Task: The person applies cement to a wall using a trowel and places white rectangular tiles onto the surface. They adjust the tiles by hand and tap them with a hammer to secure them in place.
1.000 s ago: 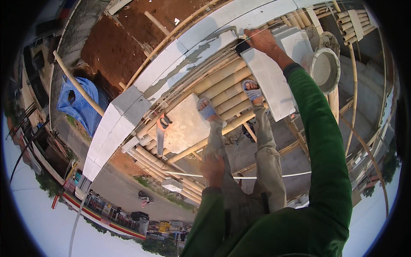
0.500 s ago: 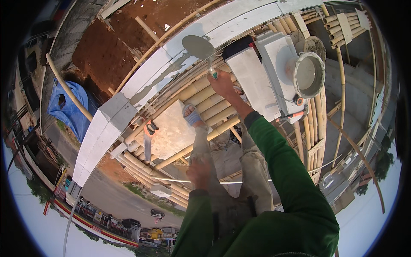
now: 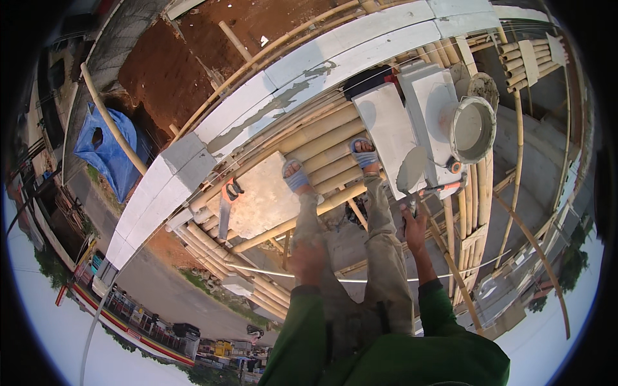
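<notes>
My right hand (image 3: pixel 414 226) is closed round the handle of a trowel whose grey, rounded blade (image 3: pixel 412 168) hangs in front of the pale blocks, below the mortar bucket (image 3: pixel 472 130). Smeared by motion, my left hand (image 3: pixel 306 260) is over my left leg; its fingers are not clear. Ahead, a strip of wet grey mortar (image 3: pixel 273 106) lies along the white block wall (image 3: pixel 360 45). The bucket, crusted at its rim, holds grey mortar and sits against the stacked blocks (image 3: pixel 428 96). An orange-handled tool (image 3: pixel 443 188) lies close to the trowel blade.
My sandalled feet stand on a bamboo platform (image 3: pixel 328 141) with gaps between poles. A handsaw (image 3: pixel 226 204) lies on a pale board (image 3: pixel 267 199) at left. A blue tarp (image 3: pixel 106 151) hangs beyond the wall's left end, and a road (image 3: pixel 161 283) runs far below.
My right hand has drawn the trowel back from the wall, to the right and toward me, beside the blocks. My left hand stays over my leg. The view has shifted slightly.
</notes>
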Action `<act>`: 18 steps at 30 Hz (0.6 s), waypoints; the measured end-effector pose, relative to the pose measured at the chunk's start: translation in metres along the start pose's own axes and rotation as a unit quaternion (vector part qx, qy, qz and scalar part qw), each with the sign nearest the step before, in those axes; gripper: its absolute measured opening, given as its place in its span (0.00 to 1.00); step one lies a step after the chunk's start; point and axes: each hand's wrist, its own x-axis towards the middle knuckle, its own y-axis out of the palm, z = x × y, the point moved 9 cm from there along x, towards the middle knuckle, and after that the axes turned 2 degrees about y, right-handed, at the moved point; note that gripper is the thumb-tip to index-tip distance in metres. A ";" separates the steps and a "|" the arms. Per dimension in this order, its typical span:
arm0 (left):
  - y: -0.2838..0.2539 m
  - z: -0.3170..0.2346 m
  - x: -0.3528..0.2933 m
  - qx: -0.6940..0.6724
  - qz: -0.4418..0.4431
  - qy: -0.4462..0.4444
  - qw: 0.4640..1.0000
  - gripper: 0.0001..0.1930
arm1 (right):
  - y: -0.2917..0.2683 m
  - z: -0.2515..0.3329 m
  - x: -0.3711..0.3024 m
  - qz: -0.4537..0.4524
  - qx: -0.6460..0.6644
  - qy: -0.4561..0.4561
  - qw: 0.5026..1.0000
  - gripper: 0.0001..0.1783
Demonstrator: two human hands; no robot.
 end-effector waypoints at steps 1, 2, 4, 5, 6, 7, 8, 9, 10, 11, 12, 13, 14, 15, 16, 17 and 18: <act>0.001 -0.001 0.002 -0.045 0.026 -0.006 0.999 0.25 | -0.036 -0.008 -0.002 -0.072 0.022 0.004 0.997 0.24; 0.002 -0.002 0.004 -0.088 0.053 -0.010 0.995 0.26 | -0.070 0.002 0.004 -0.132 -0.065 -0.065 0.987 0.25; 0.000 -0.005 0.006 -0.024 0.084 -0.016 0.996 0.27 | -0.119 0.033 0.006 -0.233 -0.219 -0.236 0.918 0.24; 0.006 -0.008 0.006 0.006 0.130 -0.010 0.991 0.28 | -0.139 0.028 0.020 -0.228 -0.207 -0.204 0.929 0.22; 0.006 -0.007 0.008 -0.019 0.137 -0.032 0.990 0.28 | -0.163 -0.010 0.046 -0.177 0.045 -0.022 0.983 0.19; 0.012 -0.006 0.007 -0.043 0.177 -0.045 0.982 0.29 | -0.178 -0.004 0.064 -0.144 0.048 -0.050 0.987 0.21; 0.018 -0.007 0.008 -0.060 0.205 -0.061 0.975 0.30 | -0.197 0.000 0.082 -0.200 0.034 -0.065 0.977 0.21; 0.021 -0.011 0.008 -0.063 0.220 -0.054 0.972 0.30 | -0.223 0.003 0.103 -0.247 -0.154 -0.008 0.957 0.29; 0.021 -0.012 0.010 -0.058 0.216 -0.058 0.973 0.31 | -0.233 0.016 0.119 -0.283 -0.227 -0.043 0.931 0.30; 0.021 -0.010 0.010 -0.044 0.217 -0.070 0.973 0.31 | -0.243 0.022 0.134 -0.282 -0.274 -0.037 0.919 0.30; 0.021 -0.014 0.011 -0.046 0.215 -0.059 0.974 0.31 | -0.250 0.027 0.150 -0.278 -0.312 -0.023 0.908 0.31; 0.022 -0.015 0.011 -0.042 0.218 -0.056 0.973 0.31 | -0.257 0.030 0.164 -0.288 -0.326 0.000 0.901 0.30; 0.024 -0.016 0.012 -0.034 0.222 -0.058 0.973 0.31 | -0.260 0.038 0.174 -0.309 -0.340 -0.007 0.888 0.30; 0.025 -0.018 0.011 -0.029 0.223 -0.051 0.973 0.31 | -0.256 0.036 0.188 -0.294 -0.328 0.019 0.898 0.29; 0.026 -0.019 0.011 -0.022 0.224 -0.050 0.973 0.32 | -0.251 0.037 0.201 -0.286 -0.316 0.026 0.904 0.28; 0.027 -0.020 0.010 -0.016 0.224 -0.050 0.973 0.32 | -0.248 0.037 0.216 -0.271 -0.306 0.041 0.912 0.26; 0.027 -0.022 0.010 -0.017 0.222 -0.048 0.974 0.32 | -0.239 0.040 0.231 -0.230 -0.303 0.015 0.925 0.26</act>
